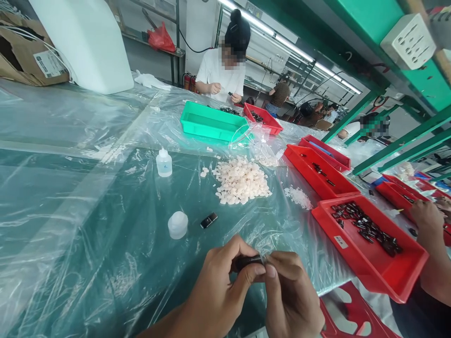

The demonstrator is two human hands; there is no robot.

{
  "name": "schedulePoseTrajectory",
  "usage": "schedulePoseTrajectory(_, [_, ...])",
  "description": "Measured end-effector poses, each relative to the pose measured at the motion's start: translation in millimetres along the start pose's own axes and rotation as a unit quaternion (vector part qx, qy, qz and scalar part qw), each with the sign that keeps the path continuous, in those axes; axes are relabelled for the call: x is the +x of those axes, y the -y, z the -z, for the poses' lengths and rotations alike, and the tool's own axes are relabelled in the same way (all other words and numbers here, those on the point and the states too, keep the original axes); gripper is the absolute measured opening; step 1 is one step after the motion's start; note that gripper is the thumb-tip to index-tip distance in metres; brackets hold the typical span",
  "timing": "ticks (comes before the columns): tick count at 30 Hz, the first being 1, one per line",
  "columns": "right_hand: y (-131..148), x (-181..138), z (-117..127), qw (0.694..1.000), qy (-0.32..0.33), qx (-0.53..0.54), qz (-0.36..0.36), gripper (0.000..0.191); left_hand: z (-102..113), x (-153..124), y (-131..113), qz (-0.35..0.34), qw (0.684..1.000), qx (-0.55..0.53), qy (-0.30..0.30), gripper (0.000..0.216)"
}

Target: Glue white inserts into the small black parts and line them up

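Note:
My left hand (223, 281) is closed around a small dark, glossy device (246, 261), held level above the near edge of the table. Against the device's right end, my right hand (292, 293) pinches with thumb and forefinger; a bit of something pale and translucent shows there, too small to name. Beyond my hands lies a similar small black device with a silver rim (209, 220). Left of it stands a small white round tub (178, 225). A heap of pale, whitish small pieces (242, 180) lies farther back, with a smaller pile of clear bits (298, 197) to its right.
A squeeze bottle (164, 163) stands at centre left, and a green tray (207, 131) behind. Red bins (398, 274) with dark parts line the right side. A co-worker's hand (428, 216) is at far right; another person (221, 70) sits opposite. Plastic film (88, 225) covers the table.

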State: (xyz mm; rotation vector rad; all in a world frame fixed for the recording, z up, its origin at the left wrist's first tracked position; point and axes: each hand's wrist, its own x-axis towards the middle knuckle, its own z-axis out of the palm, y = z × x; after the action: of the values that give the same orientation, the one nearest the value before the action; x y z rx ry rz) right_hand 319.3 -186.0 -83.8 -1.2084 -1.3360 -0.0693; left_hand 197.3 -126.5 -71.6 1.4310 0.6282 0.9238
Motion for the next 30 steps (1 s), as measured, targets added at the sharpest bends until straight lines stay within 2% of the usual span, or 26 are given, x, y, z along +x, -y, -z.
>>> schedulePoseTrajectory(3, [5, 0, 2, 1.0, -0.005, -0.014, 0.022, 0.02, 0, -1, -1, -0.012, 1.0, 0.01, 0.0, 0.01])
schedulePoseTrajectory(8, [18, -2, -3, 0.999, -0.016, -0.041, -0.008, 0.018, 0, -2, -1, -0.032, 0.999, 0.019, 0.0, 0.011])
schedulePoseTrajectory(13, [12, -2, -5, 0.999, -0.022, -0.038, -0.007, 0.019, 0, -3, 0, -0.043, 0.999, 0.033, -0.006, 0.01])
schedulePoseTrajectory(19, [11, -3, -1, 0.998, -0.013, -0.061, 0.031, 0.018, 0, -5, 2, -0.045, 0.998, 0.05, -0.01, 0.009])
schedulePoseTrajectory(24, [22, -3, -4, 0.998, -0.011, -0.066, -0.014, 0.019, -1, -8, 3, -0.057, 0.996, 0.064, -0.018, 0.011])
schedulePoseTrajectory(30, [26, -1, -6, 0.998, 0.033, -0.033, -0.037, 0.022, 2, -6, 4, -0.088, 0.989, 0.11, -0.033, 0.012])
